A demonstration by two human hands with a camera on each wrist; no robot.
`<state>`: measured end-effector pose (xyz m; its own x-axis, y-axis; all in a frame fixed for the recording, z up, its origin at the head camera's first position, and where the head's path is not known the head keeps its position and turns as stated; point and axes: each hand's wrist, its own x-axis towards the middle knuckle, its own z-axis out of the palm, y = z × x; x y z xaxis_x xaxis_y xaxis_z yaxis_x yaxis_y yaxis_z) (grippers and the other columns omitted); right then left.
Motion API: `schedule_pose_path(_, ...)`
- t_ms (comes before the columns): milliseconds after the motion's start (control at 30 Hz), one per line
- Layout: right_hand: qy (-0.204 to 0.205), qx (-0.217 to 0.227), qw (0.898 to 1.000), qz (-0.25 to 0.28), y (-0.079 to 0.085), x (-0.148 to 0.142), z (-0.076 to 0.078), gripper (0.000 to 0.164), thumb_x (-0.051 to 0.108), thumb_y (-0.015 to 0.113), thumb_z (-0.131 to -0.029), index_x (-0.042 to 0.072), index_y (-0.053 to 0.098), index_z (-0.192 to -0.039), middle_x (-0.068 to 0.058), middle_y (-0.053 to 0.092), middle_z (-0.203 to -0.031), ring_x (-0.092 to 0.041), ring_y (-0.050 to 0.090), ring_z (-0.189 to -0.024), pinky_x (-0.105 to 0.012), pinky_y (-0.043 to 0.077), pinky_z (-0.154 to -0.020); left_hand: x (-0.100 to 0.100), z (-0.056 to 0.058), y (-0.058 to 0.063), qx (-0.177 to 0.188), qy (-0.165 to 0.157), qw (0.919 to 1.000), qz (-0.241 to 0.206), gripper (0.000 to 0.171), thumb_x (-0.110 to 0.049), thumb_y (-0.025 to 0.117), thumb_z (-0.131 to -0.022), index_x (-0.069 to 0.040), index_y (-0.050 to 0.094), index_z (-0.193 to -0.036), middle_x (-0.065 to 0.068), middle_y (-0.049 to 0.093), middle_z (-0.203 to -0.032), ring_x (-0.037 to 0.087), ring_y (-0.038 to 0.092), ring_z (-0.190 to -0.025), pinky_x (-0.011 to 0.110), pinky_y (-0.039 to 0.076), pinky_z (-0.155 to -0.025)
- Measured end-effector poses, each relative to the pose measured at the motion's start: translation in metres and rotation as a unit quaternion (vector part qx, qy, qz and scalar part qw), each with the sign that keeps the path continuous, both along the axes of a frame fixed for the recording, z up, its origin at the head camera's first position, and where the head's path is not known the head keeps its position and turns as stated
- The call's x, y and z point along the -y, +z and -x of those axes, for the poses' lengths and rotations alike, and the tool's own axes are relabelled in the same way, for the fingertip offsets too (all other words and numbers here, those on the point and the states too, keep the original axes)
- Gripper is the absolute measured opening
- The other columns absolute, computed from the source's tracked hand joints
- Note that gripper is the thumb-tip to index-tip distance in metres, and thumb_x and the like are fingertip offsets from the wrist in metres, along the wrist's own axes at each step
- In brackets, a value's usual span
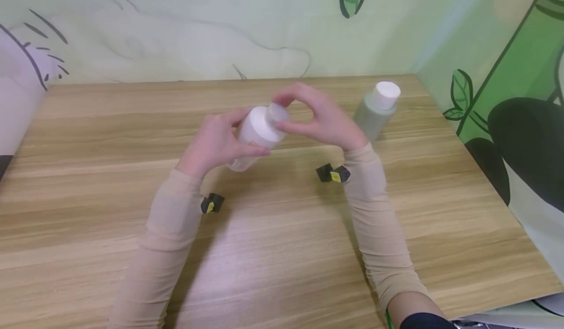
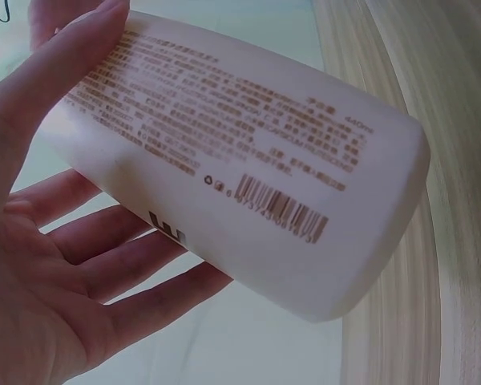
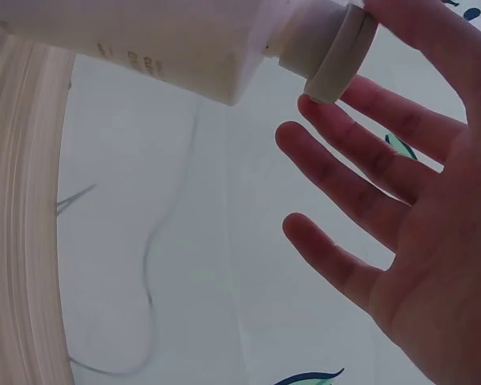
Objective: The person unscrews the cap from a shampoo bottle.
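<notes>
The bottle (image 1: 259, 128) is gripped by the left hand (image 1: 216, 140), its cap (image 1: 275, 115) by the right hand (image 1: 327, 118). Uncapped while tilted, it could be spilled.

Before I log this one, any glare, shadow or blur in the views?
Head: glare on the pale wood-grain tabletop, shadow beside the left beige fabric sleeve; left wrist: brown print on the white plastic bottle looks blurred; right wrist: right-hand fingers look dim against the pale wall.
</notes>
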<state>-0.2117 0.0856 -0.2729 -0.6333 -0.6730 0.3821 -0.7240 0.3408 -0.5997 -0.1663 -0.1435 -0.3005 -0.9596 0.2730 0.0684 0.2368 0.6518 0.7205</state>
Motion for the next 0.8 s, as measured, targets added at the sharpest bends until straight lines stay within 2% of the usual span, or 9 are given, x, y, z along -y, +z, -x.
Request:
schedule_pose_path(233,0.032,-0.025,0.999,0.002,-0.0011,-0.0022,-0.0004,0.041,0.007,0.074,-0.083,0.001,0.062,-0.121,-0.010,0.067,-0.117,-0.020,0.059,-0.111,-0.036,0.044,-0.104,-0.0012,-0.0001,0.0007,-0.012,-0.002,0.9999,0.009,0.072,-0.036,0.088,-0.067,-0.019,0.059,-0.131,0.007,0.069,-0.120,0.024,0.063,-0.103,0.044,0.049,-0.091)
schedule_pose_path(467,0.052,-0.030,0.998,-0.010,0.0001,-0.0041,-0.0019,0.042,0.002,0.072,-0.082,0.004,0.062,-0.123,-0.010,0.064,-0.125,-0.022,0.055,-0.121,-0.035,0.040,-0.109,-0.0015,-0.0005,0.0000,-0.016,-0.001,0.9997,0.017,0.072,-0.037,0.088,-0.067,-0.018,0.059,-0.131,0.007,0.069,-0.119,0.024,0.063,-0.102,0.044,0.049,-0.090)
schedule_pose_path(700,0.050,-0.023,0.998,-0.008,0.0021,-0.0051,-0.0028,0.047,0.003,0.073,-0.082,0.003,0.059,-0.128,-0.012,0.062,-0.130,-0.023,0.054,-0.124,-0.036,0.039,-0.112,-0.0021,-0.0004,0.0001,-0.015,-0.003,0.9998,0.016,0.072,-0.036,0.087,-0.068,-0.017,0.059,-0.131,0.008,0.068,-0.120,0.024,0.063,-0.104,0.045,0.050,-0.092)
schedule_pose_path(800,0.028,-0.017,0.999,-0.006,0.0031,-0.0042,-0.0034,0.051,0.010,0.073,-0.085,0.002,0.055,-0.132,-0.013,0.060,-0.132,-0.023,0.053,-0.124,-0.036,0.038,-0.112,-0.0022,-0.0003,-0.0006,-0.013,-0.002,0.9999,0.007,0.071,-0.036,0.088,-0.068,-0.018,0.059,-0.130,0.007,0.068,-0.121,0.024,0.063,-0.104,0.045,0.049,-0.093)
